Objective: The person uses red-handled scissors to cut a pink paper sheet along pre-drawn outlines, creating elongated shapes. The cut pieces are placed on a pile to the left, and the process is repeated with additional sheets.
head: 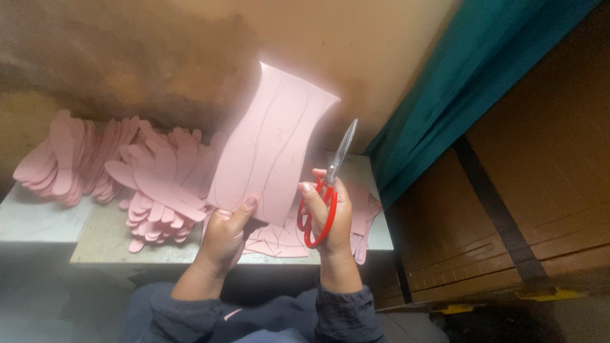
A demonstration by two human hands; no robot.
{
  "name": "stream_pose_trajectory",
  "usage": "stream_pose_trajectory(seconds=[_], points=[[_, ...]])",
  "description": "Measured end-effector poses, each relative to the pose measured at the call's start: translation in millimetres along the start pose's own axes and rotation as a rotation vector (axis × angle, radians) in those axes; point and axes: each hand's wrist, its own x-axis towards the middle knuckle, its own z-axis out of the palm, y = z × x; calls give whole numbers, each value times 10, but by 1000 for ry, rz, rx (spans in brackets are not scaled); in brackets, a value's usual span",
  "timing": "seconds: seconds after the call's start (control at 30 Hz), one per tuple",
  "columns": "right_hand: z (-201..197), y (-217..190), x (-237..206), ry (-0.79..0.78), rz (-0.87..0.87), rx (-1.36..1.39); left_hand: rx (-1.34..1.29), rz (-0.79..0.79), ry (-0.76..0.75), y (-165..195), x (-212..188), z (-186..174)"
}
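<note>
Clearly light, floppy sheet (267,152): my left hand (223,236) pinches its bottom edge; right hand (330,213) closed on scissors (325,197), blades nearly shut.

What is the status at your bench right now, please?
Left hand gripping pink foam sheet, held upright. Right hand holding red-handled scissors, blades shut, beside the sheet's edge. Cut pink pieces piled on the table; nothing blocking.
</note>
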Motion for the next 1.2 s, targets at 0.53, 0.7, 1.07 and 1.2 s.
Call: stream_pose_trajectory(seconds=[0.53,0.7,1.07,1.2], points=[[-65,23,-178,-109,-8,57,267,-3,-85,170,-176,8],[-46,136,-180,-174,-23,183,128,87,-23,213,-191,34],[-273,213,-204,-225,-16,-160,211,175,26,114,-48,-165],[-268,320,-288,-260,118,-155,214,122,72,97,-58,-159]])
